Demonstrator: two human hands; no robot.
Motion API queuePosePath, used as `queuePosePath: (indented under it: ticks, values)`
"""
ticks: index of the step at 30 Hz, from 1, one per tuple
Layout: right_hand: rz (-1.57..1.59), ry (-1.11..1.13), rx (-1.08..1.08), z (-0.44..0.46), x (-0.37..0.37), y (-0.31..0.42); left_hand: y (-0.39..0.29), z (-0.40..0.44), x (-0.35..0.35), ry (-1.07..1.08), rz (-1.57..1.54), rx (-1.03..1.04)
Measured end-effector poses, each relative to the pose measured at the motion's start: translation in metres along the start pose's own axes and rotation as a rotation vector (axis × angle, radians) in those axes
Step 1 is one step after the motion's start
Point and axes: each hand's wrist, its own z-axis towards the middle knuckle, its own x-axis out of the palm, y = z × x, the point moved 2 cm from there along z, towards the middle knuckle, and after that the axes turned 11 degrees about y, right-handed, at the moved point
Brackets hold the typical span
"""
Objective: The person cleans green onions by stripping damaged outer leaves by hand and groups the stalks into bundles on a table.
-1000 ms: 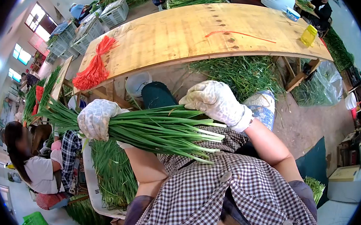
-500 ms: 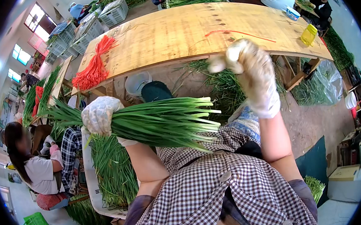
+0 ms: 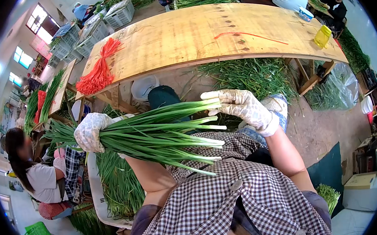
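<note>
My left hand (image 3: pixel 92 132), in a stained white patterned glove, is closed round a bunch of garlic chives (image 3: pixel 154 135). The bunch lies level across my lap, its green leaf tips past the hand on the left and its white stem ends fanned out to the right. My right hand (image 3: pixel 247 109), in a similar soiled glove, is at the uppermost white ends, thumb and fingers closing about the stalks there. Beside my left arm a white crate (image 3: pixel 97 198) holds more garlic chives (image 3: pixel 119 179).
Ahead stands a wooden table (image 3: pixel 169 36) bearing a bundle of red ties (image 3: pixel 102 66), one loose red strip (image 3: pixel 253 38) and a yellow cup (image 3: pixel 322 36). Loose greens (image 3: pixel 251 76) and a white bucket (image 3: pixel 144 88) are beneath it. A person (image 3: pixel 39 171) sits at the left.
My right hand has come down and left from its raised position to the stem ends. My left hand has shifted slightly left with the bunch, whose white ends are now more spread.
</note>
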Motion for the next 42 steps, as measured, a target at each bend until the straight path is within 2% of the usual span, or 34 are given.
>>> queuePosePath:
  ticks: [3,4,5,6,8,11,12,14,15,16,17,20,22,23,24,26,27,30,32,34,35,36,38,39,40,42]
  values:
    - [-0.099,-0.018,0.038,-0.003,-0.002,0.006,0.005,-0.002,0.009,-0.184,0.071,-0.013]
    - [-0.148,-0.029,0.058,-0.004,-0.003,0.007,0.012,-0.003,0.012,-0.309,0.108,0.003]
    - [0.023,-0.071,0.018,-0.004,-0.005,0.006,0.020,-0.005,0.012,-0.435,0.144,0.019]
    - [0.130,-0.115,-0.028,-0.005,-0.007,0.005,0.024,-0.005,0.011,-0.434,0.143,0.022]
    - [-0.085,-0.209,-0.028,0.006,-0.001,0.003,0.032,-0.008,0.009,-0.466,0.100,-0.014]
    - [-0.611,-0.174,-0.003,0.020,0.013,-0.007,0.043,-0.013,0.006,-0.508,0.077,-0.031]
    - [-0.692,-0.228,-0.094,0.023,0.014,-0.010,0.041,-0.013,0.004,-0.498,0.052,-0.044]
    - [-0.283,-0.292,-0.055,0.021,0.003,-0.022,0.036,-0.012,0.003,-0.487,0.027,-0.058]
    - [-0.338,-0.327,0.075,0.019,0.000,-0.017,0.034,-0.011,0.005,-0.492,0.066,-0.042]
    - [-0.452,-0.381,0.029,0.017,-0.011,-0.025,0.031,-0.009,0.008,-0.501,0.105,-0.027]
    - [-0.438,-0.411,0.014,0.013,-0.020,-0.033,0.020,-0.005,0.004,-0.385,0.023,-0.003]
    - [-0.394,-0.432,0.037,0.011,-0.021,-0.023,0.028,-0.001,0.009,-0.423,0.119,-0.018]
    - [-0.477,-0.274,-0.116,0.020,0.012,-0.001,0.038,-0.006,0.006,-0.441,0.101,0.006]
    - [-0.624,-0.127,-0.172,0.025,0.013,-0.002,0.036,-0.009,0.006,-0.457,0.083,-0.062]
    - [-0.657,-0.187,-0.051,0.026,0.018,-0.003,0.033,-0.011,0.003,-0.469,0.064,-0.131]
    - [-0.440,-0.247,0.050,0.029,0.016,-0.009,0.018,-0.010,-0.019,-0.180,-0.065,-0.223]
    - [-0.345,-0.224,0.058,0.029,0.013,-0.013,0.016,-0.008,-0.020,-0.122,-0.084,-0.289]
    - [-0.135,-0.258,0.071,0.018,-0.011,-0.022,0.016,-0.011,-0.007,-0.149,-0.025,-0.374]
    - [0.204,-0.461,0.074,0.005,-0.034,-0.037,0.020,-0.009,-0.005,-0.295,0.085,-0.222]
    - [-0.475,-0.471,0.185,-0.006,-0.089,-0.072,0.018,-0.007,-0.013,-0.126,-0.086,-0.249]
    - [-0.981,-0.638,0.335,-0.015,-0.092,-0.066,0.020,-0.008,-0.010,-0.179,-0.053,-0.223]
    - [-0.907,-0.715,0.409,-0.016,-0.091,-0.060,0.022,-0.009,-0.008,-0.228,-0.024,-0.197]
    - [-0.634,-0.529,0.079,-0.007,-0.076,-0.048,0.028,-0.012,-0.004,-0.326,0.040,-0.145]
    - [-0.404,-0.363,0.013,0.000,-0.054,-0.033,0.029,-0.014,0.000,-0.383,0.071,-0.120]
    - [-0.429,-0.250,0.030,0.004,-0.033,-0.018,0.029,-0.014,0.002,-0.388,0.069,-0.121]
    - [-0.156,-0.075,0.164,0.014,-0.005,-0.013,0.028,-0.014,0.003,-0.450,0.085,-0.112]
